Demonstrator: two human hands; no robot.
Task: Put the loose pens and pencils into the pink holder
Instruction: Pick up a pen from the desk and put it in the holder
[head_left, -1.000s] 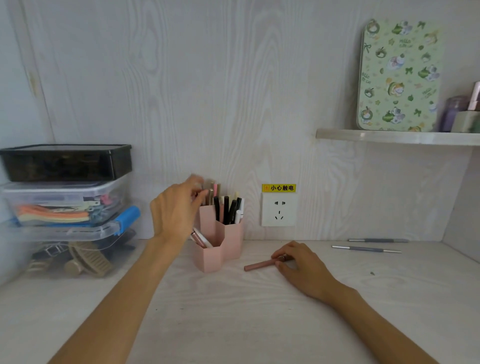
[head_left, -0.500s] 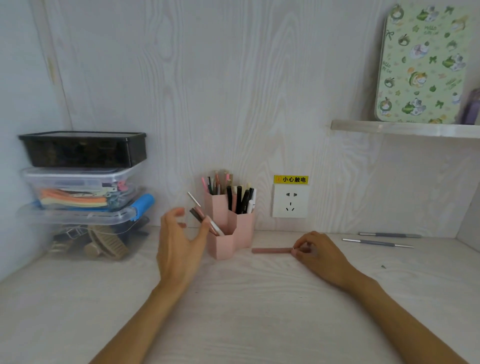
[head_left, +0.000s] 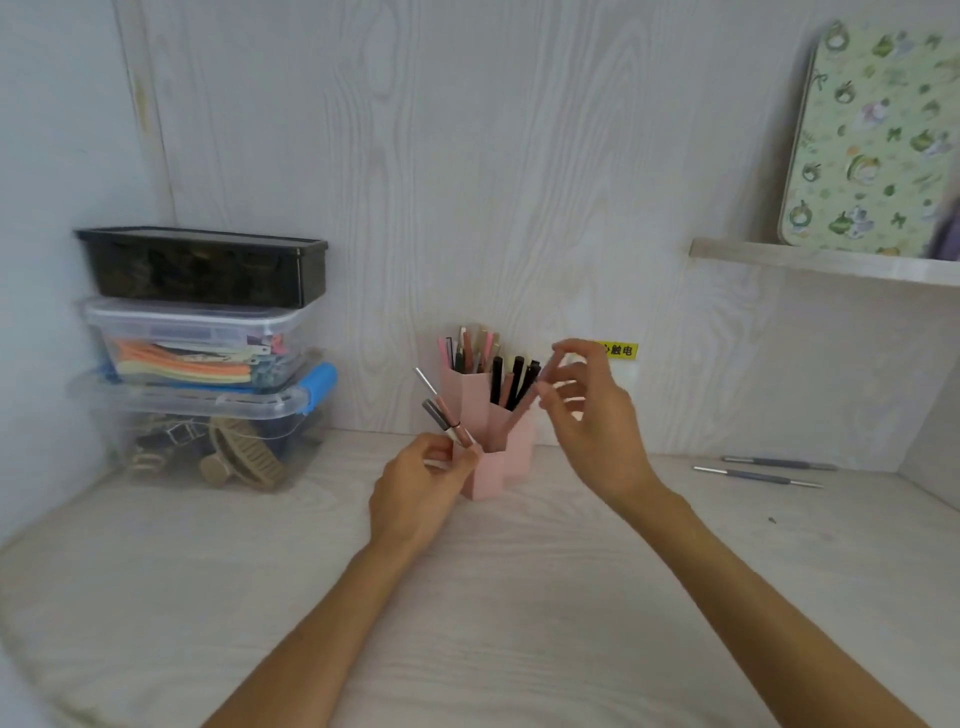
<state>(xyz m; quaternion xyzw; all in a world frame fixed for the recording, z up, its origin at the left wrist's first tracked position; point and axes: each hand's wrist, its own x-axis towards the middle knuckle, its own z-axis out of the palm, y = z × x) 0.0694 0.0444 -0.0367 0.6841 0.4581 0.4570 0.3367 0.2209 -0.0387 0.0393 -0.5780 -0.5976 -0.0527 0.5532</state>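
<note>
table (head_left: 467, 597): pale wood-grain, ran wall to wall, carried everything below
back wall (head_left: 519, 182): same pale wood grain, yellow warning label (head_left: 618, 349) partly hidden by right hand
shelf (head_left: 831, 262): upper right, held a green patterned tin (head_left: 872, 140) leaning upright
stacked boxes (head_left: 202, 358): far left on table; dark box on top, clear box with colored items in the middle, clear box with a blue latch and hair clips at the bottom
pink holder (head_left: 496, 441): stood at the table's back edge near center, several hexagon compartments of different heights, already filled with pink, brown and black pens
left hand (head_left: 415, 488): just left of holder, grip narrow, fingertips at the front low compartment's rim and the slanted pens (head_left: 441, 410) sticking out of it; could not tell if pinching a pen or only touching
right hand (head_left: 592, 415): raised just right of holder, grip closed on brown pen
brown pen (head_left: 522, 410): blurred, tilted, upper end in the right fingers, lower end at the holder's right compartment
two grey pens (head_left: 769, 470): loose, flat on table, far right near the wall, well apart from holder and both hands, lying side by side
</note>
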